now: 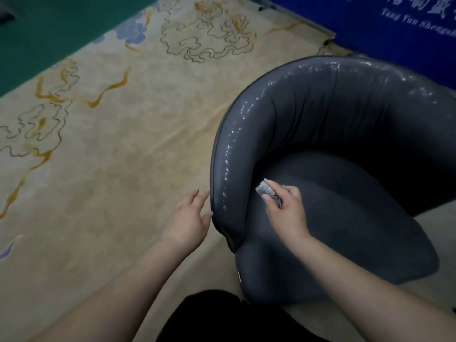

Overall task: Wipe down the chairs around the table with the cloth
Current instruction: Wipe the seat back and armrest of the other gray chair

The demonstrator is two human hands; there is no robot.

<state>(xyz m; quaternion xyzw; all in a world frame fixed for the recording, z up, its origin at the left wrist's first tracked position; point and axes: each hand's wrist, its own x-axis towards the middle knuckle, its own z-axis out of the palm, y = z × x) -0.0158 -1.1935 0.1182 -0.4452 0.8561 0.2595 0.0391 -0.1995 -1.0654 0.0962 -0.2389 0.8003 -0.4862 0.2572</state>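
The floor is covered by a cream carpet [123,156] patterned with gold and grey cloud outlines. A dark grey tub chair [345,144] is stood on it, near its far right corner.

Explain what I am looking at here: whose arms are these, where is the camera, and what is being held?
There is no machine here. A person wears one wide-angle camera on the head, looking forward and down, so the two bare arms coming up from the bottom edge are the wearer's own. The right hand pinches a small crumpled grey cloth and holds it at the inner side of a dark grey rounded leather armchair. The left hand, fingers relaxed, touches the outer edge of the chair's armrest. Shiny streaks run along the top of the chair's curved back. The chair stands on a beige carpet with a gold and blue cloud pattern. Behind it hangs a blue banner with white lettering.
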